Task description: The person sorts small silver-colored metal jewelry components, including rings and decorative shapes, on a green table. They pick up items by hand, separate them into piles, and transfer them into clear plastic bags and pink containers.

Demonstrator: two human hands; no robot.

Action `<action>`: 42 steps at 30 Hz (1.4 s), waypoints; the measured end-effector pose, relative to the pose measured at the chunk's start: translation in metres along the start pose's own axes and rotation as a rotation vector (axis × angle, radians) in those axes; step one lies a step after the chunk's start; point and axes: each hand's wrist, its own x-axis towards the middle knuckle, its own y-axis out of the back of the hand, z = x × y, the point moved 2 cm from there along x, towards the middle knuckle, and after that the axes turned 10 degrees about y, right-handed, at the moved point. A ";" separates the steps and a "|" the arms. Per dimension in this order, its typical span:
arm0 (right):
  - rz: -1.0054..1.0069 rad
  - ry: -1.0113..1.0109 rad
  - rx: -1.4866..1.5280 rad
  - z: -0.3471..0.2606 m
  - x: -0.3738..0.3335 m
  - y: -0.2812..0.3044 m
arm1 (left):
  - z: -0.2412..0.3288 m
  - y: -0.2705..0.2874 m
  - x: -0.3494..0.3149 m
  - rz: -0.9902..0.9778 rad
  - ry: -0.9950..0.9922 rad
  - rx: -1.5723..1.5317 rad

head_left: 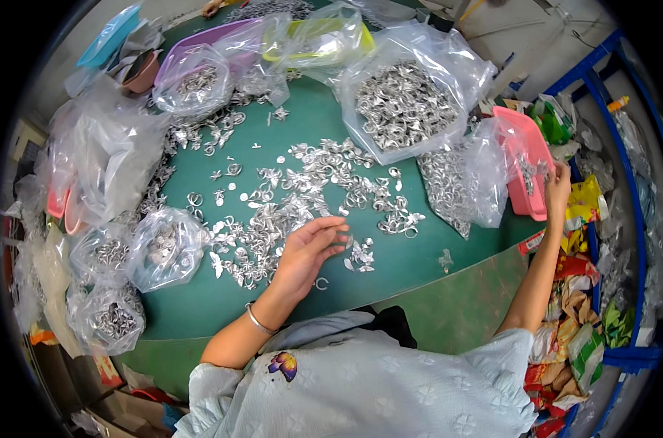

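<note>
Over the near edge of a loose pile of silver metal pieces (302, 186) on the green table, my left hand (309, 252) hovers with its fingers curled together. Anything in that grip is too small or hidden to make out. Several of the pieces look like rings, others like leaves or flowers. A small cluster of silver pieces (360, 255) lies just right of my left fingertips. My right hand (557, 191) reaches to the right rim of a pink plastic basket (533, 139), fingers bent inward and close to silver pieces (527, 174) inside it. What those fingers hold does not show.
A large clear bag of silver rings (406, 106) stands at the back, with another filled bag (448, 186) beside the pink basket. Smaller filled bags (167, 248) line the left. Purple (207, 36) and yellow (360, 36) baskets are behind. A blue rack (601, 91) borders the right.
</note>
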 end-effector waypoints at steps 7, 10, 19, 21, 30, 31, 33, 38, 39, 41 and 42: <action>-0.248 -0.320 0.881 -0.200 -0.055 0.030 | 0.020 0.004 0.038 0.127 -0.419 0.972; -0.687 -0.380 1.188 -0.264 -0.090 0.006 | 0.016 -0.012 0.067 0.189 -0.833 1.598; -0.656 0.215 0.584 -0.281 -0.113 -0.061 | 0.016 0.006 0.025 0.178 -0.591 1.986; -0.698 0.424 0.319 -0.295 -0.109 -0.074 | 0.015 0.007 0.023 0.258 -0.635 1.912; -1.143 -0.539 1.483 -0.294 -0.109 -0.063 | 0.006 -0.007 0.010 0.074 -0.285 0.526; -1.169 -0.605 1.578 -0.299 -0.116 -0.061 | 0.004 -0.010 0.011 0.040 -0.269 0.448; -1.196 -0.690 1.671 -0.308 -0.127 -0.059 | 0.003 -0.016 0.013 -0.024 -0.239 0.294; -0.959 -0.338 1.308 -0.331 -0.137 -0.045 | -0.005 -0.008 0.016 0.088 -0.294 0.247; -0.916 -0.333 1.302 -0.333 -0.138 -0.042 | -0.004 -0.007 0.015 0.061 -0.280 0.215; -0.831 -0.324 1.289 -0.337 -0.140 -0.038 | 0.001 -0.007 0.011 0.007 -0.251 0.151; -0.756 -0.245 1.243 -0.341 -0.141 -0.036 | 0.000 -0.006 0.011 0.011 -0.199 0.098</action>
